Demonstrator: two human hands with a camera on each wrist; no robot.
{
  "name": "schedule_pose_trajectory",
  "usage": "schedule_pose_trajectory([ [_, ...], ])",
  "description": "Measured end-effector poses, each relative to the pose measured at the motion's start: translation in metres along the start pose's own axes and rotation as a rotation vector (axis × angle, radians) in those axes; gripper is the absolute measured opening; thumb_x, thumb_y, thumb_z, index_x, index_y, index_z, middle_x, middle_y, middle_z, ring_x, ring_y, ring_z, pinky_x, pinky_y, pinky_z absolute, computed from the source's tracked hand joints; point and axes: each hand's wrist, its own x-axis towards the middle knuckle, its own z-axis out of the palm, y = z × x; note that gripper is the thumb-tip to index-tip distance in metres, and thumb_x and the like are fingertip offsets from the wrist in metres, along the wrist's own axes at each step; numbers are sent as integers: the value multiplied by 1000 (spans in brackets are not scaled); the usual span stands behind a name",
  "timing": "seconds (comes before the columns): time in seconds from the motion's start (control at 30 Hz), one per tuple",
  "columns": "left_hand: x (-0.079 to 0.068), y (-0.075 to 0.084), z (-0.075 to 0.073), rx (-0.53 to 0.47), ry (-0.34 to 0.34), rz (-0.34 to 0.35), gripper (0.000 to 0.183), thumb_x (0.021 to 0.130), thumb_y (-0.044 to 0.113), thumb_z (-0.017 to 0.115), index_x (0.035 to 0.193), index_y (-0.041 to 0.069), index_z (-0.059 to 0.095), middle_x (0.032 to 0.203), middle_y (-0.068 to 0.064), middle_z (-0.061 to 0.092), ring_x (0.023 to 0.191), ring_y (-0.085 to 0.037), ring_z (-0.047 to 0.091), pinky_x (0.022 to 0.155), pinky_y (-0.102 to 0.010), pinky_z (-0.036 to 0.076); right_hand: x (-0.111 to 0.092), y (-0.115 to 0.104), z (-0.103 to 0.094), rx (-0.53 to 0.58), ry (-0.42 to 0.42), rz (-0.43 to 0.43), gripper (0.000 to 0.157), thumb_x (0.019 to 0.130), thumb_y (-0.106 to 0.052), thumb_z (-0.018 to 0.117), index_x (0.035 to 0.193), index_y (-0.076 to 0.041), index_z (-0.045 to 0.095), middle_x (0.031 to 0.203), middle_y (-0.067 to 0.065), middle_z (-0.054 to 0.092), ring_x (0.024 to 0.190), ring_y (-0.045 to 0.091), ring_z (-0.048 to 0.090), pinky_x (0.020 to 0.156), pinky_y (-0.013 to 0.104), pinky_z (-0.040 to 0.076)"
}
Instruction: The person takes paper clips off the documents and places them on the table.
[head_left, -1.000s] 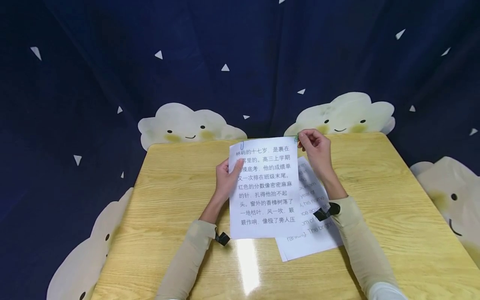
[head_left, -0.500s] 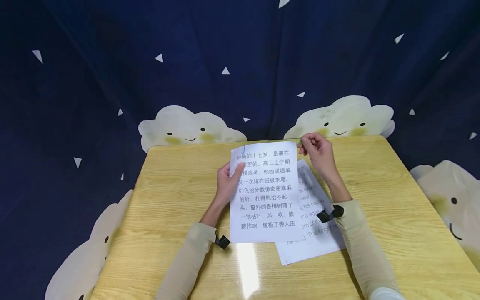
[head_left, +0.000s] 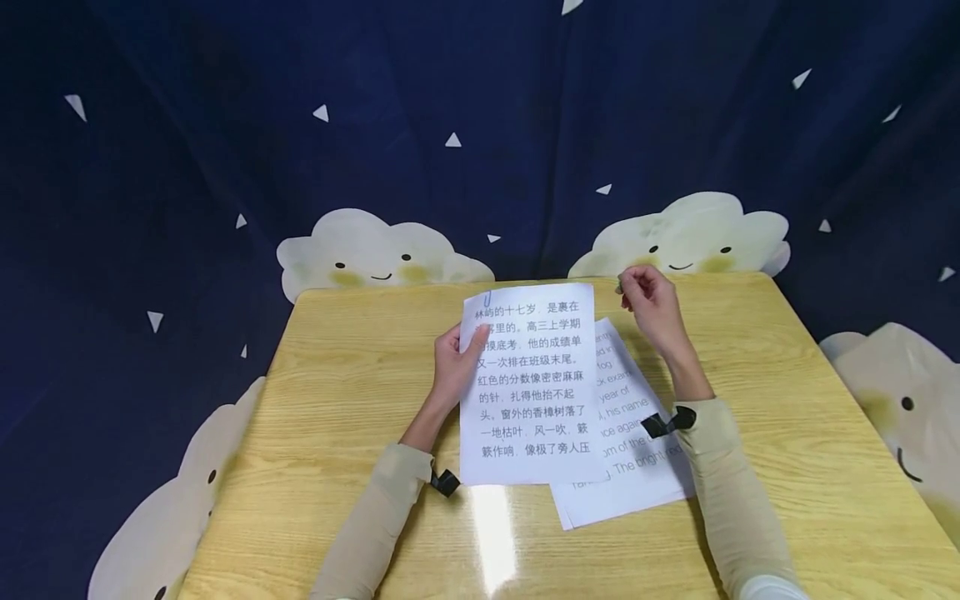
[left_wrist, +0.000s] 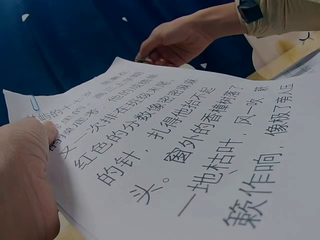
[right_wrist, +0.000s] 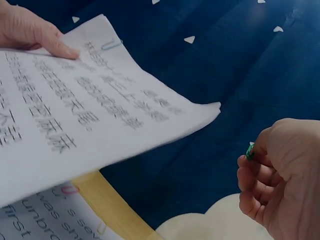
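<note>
My left hand (head_left: 455, 367) grips printed sheets of paper (head_left: 532, 392) by their left edge, thumb on the front, and holds them up tilted above the table. A blue paper clip (left_wrist: 34, 103) sits on their top edge near the left corner. Off to the right of the sheets' top right corner, my right hand (head_left: 651, 307) pinches a small green paper clip (right_wrist: 249, 151) between thumb and forefinger. The clip is apart from the paper. In the right wrist view that corner of the sheets curls slightly.
Other printed sheets (head_left: 637, 458) lie on the wooden table (head_left: 352, 400), partly under the raised ones. A red paper clip (right_wrist: 70, 188) and a yellow paper clip (right_wrist: 101, 228) are on their edge. A dark blue curtain (head_left: 420, 75) hangs behind the table.
The right hand has moved right, away from the raised sheets' top right corner, taking the green paper clip off with it. The left hand and its sheets have hardly moved.
</note>
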Motion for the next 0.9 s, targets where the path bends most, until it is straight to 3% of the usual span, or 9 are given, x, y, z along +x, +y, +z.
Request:
schedule_pose_trajectory([
  [0.1, -1, -1, 0, -8, -3, -4, 31, 104, 31, 67, 124, 8, 72, 91, -16, 77, 64, -25, 75, 50, -29, 61, 0, 6, -4, -41, -2, 31, 29, 110, -13, 54, 116, 16, 56, 87, 6, 61, 70, 14, 54, 57, 14, 47],
  [0.33, -1, -2, 1, -23, -5, -1, 34, 104, 32, 67, 124, 5, 72, 90, -18, 77, 64, -23, 75, 50, -29, 61, -1, 14, -10, -54, -9, 91, 24, 110, -6, 49, 117, 17, 52, 93, 15, 55, 71, 12, 54, 57, 13, 47],
  [0.53, -1, -3, 0, -30, 5, -9, 34, 104, 31, 68, 122, 4, 72, 89, -18, 77, 62, -22, 74, 49, -28, 60, 3, 40, -16, -90, 28, 133, 25, 110, -4, 48, 125, 16, 53, 96, 8, 54, 74, 5, 54, 60, 11, 49],
  [0.67, -1, -2, 0, -28, 10, -18, 32, 104, 30, 68, 124, 5, 72, 90, -18, 77, 62, -21, 74, 49, -28, 60, 5, 44, -17, -102, 26, 132, 27, 110, -2, 48, 129, 16, 53, 98, 8, 54, 76, 3, 57, 63, 10, 51],
  [0.9, 1, 0, -1, -19, 19, -22, 31, 105, 27, 67, 125, 3, 71, 92, -20, 77, 63, -23, 74, 49, -28, 60, 4, 33, -18, -120, -8, 132, 29, 106, 6, 49, 132, 19, 53, 102, 26, 56, 75, 9, 65, 63, 11, 54],
])
